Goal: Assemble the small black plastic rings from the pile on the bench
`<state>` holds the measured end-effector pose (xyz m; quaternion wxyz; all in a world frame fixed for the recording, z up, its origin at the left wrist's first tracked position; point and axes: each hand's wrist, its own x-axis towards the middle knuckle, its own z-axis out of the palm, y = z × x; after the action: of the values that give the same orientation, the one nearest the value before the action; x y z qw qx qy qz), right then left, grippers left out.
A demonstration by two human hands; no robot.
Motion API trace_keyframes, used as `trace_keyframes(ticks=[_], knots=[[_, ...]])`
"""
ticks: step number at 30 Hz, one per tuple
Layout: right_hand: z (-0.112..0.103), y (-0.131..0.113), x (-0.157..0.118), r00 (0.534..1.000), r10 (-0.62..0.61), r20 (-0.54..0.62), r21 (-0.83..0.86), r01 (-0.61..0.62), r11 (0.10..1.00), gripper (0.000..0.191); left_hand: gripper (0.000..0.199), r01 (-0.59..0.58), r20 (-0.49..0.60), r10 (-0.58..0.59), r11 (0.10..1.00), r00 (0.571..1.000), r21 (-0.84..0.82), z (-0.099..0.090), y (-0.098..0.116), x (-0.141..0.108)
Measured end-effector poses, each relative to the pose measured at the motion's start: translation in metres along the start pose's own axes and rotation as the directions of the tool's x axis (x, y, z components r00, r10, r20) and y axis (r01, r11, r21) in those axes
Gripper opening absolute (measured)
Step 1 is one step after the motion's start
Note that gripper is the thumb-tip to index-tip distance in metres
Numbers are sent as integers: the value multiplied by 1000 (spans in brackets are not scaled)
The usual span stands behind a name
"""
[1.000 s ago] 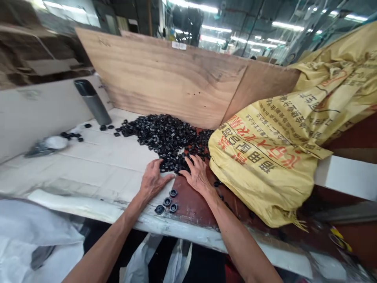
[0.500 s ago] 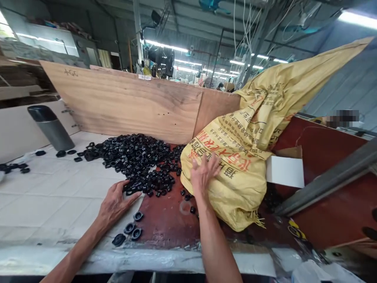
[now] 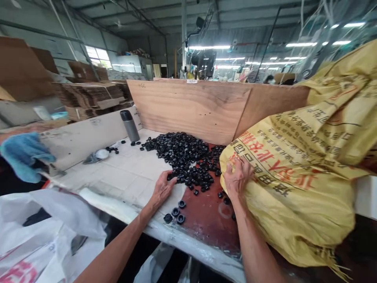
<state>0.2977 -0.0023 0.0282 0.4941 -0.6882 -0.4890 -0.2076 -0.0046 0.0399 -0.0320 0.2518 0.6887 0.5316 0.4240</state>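
Observation:
A heap of small black plastic caps (image 3: 179,151) lies on the worktable, partly on white sheeting (image 3: 132,169) and partly on the red-brown surface (image 3: 206,220). My left hand (image 3: 163,185) touches the heap's near left edge; its fingertips are partly hidden among the caps, so any grip is unclear. Against the side of a yellow woven sack (image 3: 294,188) rests my right hand (image 3: 238,177), fingers spread and bent. Several loose caps (image 3: 176,212) sit nearer the front edge, between my forearms.
A dark grey bottle (image 3: 130,126) stands at the back left, before a wooden board (image 3: 188,108). A blue cloth (image 3: 26,153) hangs over the left side panel. White plastic bags (image 3: 59,232) are at the lower left. Stacked cardboard (image 3: 91,94) stands behind.
The view has turned left, bringing the blue cloth, white bags and cardboard into sight. My left hand remains at the heap and my right hand on the sack.

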Motion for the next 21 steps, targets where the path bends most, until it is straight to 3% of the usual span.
trace_keyframes(ticks=[2, 4, 7, 9, 13, 21], knots=[[9, -17, -10, 986, -76, 151, 210, 43, 977, 30, 38, 49, -18, -50, 997, 999, -64, -2, 0, 1], [17, -35, -24, 935, -144, 325, 350, 23, 937, 27, 36, 69, -30, -73, 992, 997, -108, -3, -2, 1], [24, -53, -45, 837, -265, 479, 382, 73, 921, 19, 32, 45, -37, -50, 991, 998, -129, 0, -7, -1], [26, -56, -53, 808, -300, 508, 361, 117, 925, 17, 32, 16, -64, -22, 995, 998, -100, 3, -13, -2], [29, -48, -55, 818, -263, 512, 339, 89, 936, 17, 39, 29, -190, -27, 1000, 981, 7, -1, -32, 16], [31, -31, -50, 840, -241, 485, 301, 98, 949, 19, 56, 215, -376, -123, 953, 918, 213, -57, -85, 119]])
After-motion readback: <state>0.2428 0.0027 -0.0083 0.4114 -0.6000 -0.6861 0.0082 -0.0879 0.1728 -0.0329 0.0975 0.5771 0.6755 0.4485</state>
